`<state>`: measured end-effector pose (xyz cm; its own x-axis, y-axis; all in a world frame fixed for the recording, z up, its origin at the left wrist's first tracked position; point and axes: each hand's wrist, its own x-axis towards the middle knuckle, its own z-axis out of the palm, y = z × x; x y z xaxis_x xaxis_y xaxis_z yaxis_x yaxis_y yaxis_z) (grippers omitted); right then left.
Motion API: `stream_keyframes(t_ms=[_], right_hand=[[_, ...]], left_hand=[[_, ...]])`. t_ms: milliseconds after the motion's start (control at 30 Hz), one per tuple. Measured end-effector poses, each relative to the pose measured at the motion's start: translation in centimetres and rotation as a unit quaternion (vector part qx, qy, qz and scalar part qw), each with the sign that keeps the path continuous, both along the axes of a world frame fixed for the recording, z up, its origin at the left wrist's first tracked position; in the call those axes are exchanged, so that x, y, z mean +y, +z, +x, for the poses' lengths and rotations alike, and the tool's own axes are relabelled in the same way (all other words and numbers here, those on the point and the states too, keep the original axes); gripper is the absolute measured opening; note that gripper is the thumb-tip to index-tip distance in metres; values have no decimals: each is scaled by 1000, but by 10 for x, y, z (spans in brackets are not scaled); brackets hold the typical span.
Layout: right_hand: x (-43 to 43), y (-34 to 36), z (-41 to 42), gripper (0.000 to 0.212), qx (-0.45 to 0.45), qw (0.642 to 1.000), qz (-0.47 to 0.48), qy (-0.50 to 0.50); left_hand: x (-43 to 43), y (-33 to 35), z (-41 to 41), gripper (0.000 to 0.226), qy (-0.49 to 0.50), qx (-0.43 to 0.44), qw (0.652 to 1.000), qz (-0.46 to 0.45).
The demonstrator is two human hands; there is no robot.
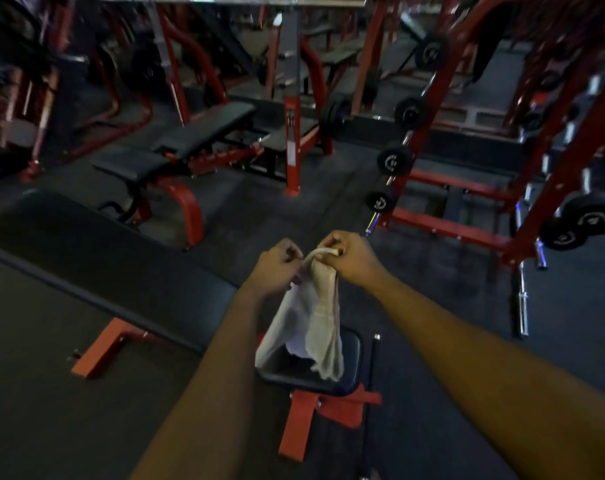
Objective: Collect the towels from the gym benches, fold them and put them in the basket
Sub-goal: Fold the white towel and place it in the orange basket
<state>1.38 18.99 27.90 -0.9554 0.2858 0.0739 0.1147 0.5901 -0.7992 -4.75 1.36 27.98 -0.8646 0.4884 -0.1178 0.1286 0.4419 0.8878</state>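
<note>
A pale beige towel (311, 320) hangs in front of me, pinched at its top edge by both hands. My left hand (277, 266) grips the left part of that edge, and my right hand (349, 259) holds the rolled top corner beside it. The towel's lower end dangles over the small black seat pad (349, 355) of the near bench. The long black pad of that bench (103, 258) stretches off to the left. No basket is in view.
A second black bench with red legs (162, 157) stands further back on the left. Red racks with weight plates (394, 161) rise on the right, with a plate pair (578, 220) at the far right. A chrome bar (521, 306) lies on the dark floor.
</note>
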Motion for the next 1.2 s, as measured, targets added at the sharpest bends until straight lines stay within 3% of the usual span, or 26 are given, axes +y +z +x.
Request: stream_keyframes(t_ms=[133, 267, 433, 533, 633, 700, 767, 967, 1033, 1100, 1200], right_hand=[[-1, 60, 2, 14, 38, 999, -22, -11], [7, 115, 19, 22, 25, 997, 30, 59], [26, 157, 39, 20, 41, 990, 85, 105], [40, 172, 53, 19, 51, 991, 85, 91], [56, 183, 68, 25, 70, 993, 89, 38], [65, 187, 77, 27, 70, 995, 75, 12], [72, 187, 80, 24, 79, 995, 64, -17], [77, 192, 83, 19, 122, 988, 52, -82], [80, 199, 86, 18, 113, 991, 40, -61], [83, 209, 92, 18, 97, 994, 51, -12], [89, 222, 98, 17, 90, 991, 78, 64]], left_hand=[[2, 37, 16, 44, -73, 49, 996, 30], [7, 71, 16, 77, -150, 112, 979, 77], [22, 95, 22, 47, -184, 100, 977, 37], [31, 103, 27, 19, -182, 151, 972, -2], [44, 109, 30, 8, -108, 242, 964, -34], [57, 117, 34, 9, -31, 302, 952, -32], [68, 127, 43, 17, 7, 296, 955, 21], [96, 142, 75, 20, -119, 211, 965, 101], [99, 142, 76, 38, -134, 180, 967, 122], [102, 138, 71, 56, -131, 202, 963, 120], [106, 135, 65, 56, -145, 222, 964, 33]])
